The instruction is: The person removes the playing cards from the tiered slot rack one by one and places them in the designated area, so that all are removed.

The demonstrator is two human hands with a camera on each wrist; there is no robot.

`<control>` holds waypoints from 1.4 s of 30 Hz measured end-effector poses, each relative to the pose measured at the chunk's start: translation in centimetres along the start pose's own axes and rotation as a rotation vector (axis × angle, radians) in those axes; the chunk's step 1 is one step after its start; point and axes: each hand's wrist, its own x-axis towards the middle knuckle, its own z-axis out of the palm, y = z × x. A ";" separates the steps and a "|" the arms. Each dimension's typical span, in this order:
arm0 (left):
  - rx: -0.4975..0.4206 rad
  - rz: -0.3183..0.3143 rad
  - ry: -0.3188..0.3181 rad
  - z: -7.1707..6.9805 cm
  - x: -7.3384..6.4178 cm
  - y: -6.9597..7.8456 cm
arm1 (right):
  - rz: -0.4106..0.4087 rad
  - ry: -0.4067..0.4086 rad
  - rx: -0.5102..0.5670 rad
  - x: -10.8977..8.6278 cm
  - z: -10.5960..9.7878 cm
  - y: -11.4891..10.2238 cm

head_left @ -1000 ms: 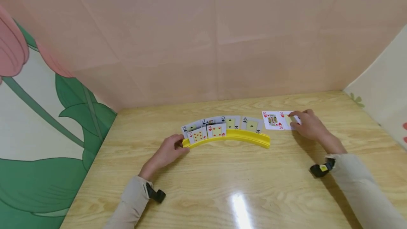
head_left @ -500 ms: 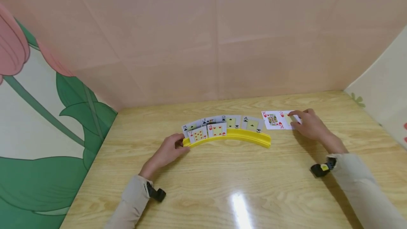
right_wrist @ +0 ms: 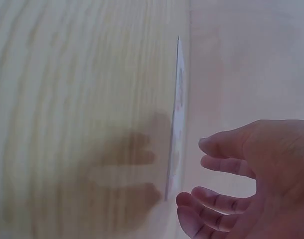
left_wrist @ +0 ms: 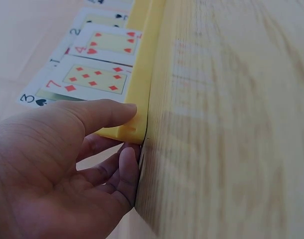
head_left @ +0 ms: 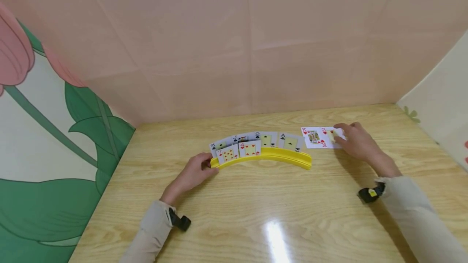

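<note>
My left hand (head_left: 191, 173) holds the left end of a yellow curved card holder (head_left: 287, 156). In the left wrist view the thumb lies on its front face and the other fingers are behind and under the end. A seven of diamonds (head_left: 228, 154) and a red four (head_left: 250, 149) stand in the holder's front row. Behind them are a black three (head_left: 218, 145), a jack (head_left: 243, 137), a black two (head_left: 268, 139) and a black ace (head_left: 290, 143). My right hand (head_left: 358, 143) hovers over a two of hearts (head_left: 326, 138), fingers loosely bent and apart from it.
A king of hearts (head_left: 312, 138) lies flat just left of the two of hearts, edge to edge. The wooden table (head_left: 234, 210) runs back to a pink cloth wall (head_left: 204, 72). Patterned walls rise at left and right.
My right hand's fingers have spread and come off the two of hearts, uncovering more of its face. The left hand and the holder stay in place.
</note>
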 end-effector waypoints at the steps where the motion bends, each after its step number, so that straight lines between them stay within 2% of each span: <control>1: 0.000 -0.001 -0.001 0.0 0.0 0.0 | -0.001 0.006 -0.006 0.0 0.0 -0.2; 7: -0.001 -0.009 -0.001 0.1 0.0 -0.2 | -0.058 0.092 -0.035 -0.1 -0.6 -2.3; 20: 0.010 0.021 0.004 -0.1 0.3 0.0 | -0.191 0.221 0.009 -1.2 -2.8 -8.5; 29: -0.006 -0.011 0.000 0.1 0.2 -0.1 | -0.266 0.285 0.037 -1.3 -3.3 -12.4; 35: -0.004 -0.010 0.006 0.1 0.1 0.0 | -0.307 0.307 0.044 -1.5 -3.7 -14.8; 42: -0.004 -0.004 0.000 0.1 0.0 -0.2 | -0.404 0.368 0.044 -1.9 -3.5 -17.0</control>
